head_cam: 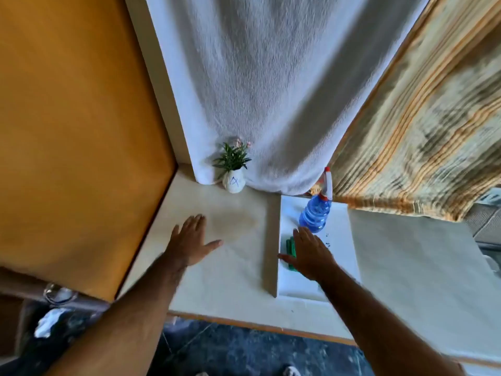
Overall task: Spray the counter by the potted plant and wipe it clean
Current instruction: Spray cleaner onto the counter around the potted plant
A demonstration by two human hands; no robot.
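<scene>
A: Where is the potted plant (233,169)?

B: At about twelve o'clock from the left hand (191,241), standing upright at the back of the pale counter (217,278), right against the hanging white towel (257,90). It has green leaves, small pink flowers and a white pot with a blue mark on it.

A: And the spray bottle (317,210)?

B: At about one o'clock from the right hand (309,253), well apart from the plant. It is a blue bottle with a white and red trigger head, standing on a white tray (341,240) set on the counter. Behind it hangs a striped curtain (420,126).

A: What are the hands doing?

B: The left hand is spread flat, fingers extended and thumb out to three o'clock, holding nothing, over a faint brownish stain (238,221) on the counter. Whether the palm touches the surface I cannot tell. The right hand is also open, fingers stretched forward, over a green cloth (290,246) that lies on the tray. It grips nothing, and the cloth shows only at the hand's nine o'clock edge.

A: Anything else?

B: An orange panel (76,131) closes the counter's left side.
</scene>
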